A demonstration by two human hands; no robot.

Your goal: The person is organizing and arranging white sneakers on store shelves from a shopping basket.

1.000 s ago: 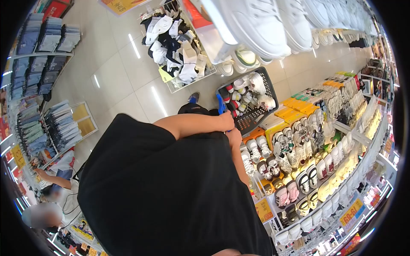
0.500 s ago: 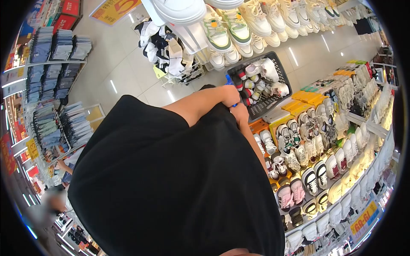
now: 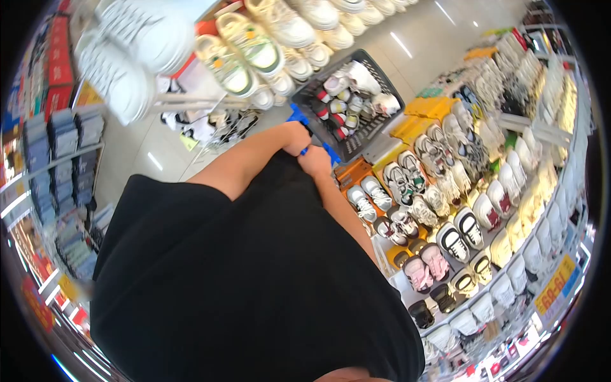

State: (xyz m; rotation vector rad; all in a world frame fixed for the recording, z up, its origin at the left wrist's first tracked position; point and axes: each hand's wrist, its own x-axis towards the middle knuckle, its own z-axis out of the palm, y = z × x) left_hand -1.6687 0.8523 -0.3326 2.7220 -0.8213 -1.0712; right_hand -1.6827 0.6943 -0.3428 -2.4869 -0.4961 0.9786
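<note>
A dark grey perforated shopping cart (image 3: 385, 75) with a blue handle (image 3: 297, 114) stands in front of me. My left hand (image 3: 296, 137) is closed around the handle. Close beside it, my right hand (image 3: 316, 162) also grips the handle, whose end shows blue past the fingers. Inside the cart lie white shoes (image 3: 364, 79) and several small items with red and black parts (image 3: 337, 118), too small to name.
Shoe displays flank the aisle: white and green sneakers (image 3: 251, 48) on the left, and rows of shoes such as pink ones (image 3: 418, 272) on the right. A sock bin (image 3: 213, 126) and folded jeans (image 3: 65, 137) are further left. Tiled floor (image 3: 414, 41) shows ahead.
The view has shifted forward and turned; the left-hand sneaker display now looms nearer. Both hands stay on the cart handle, and the shoes remain in the cart.
</note>
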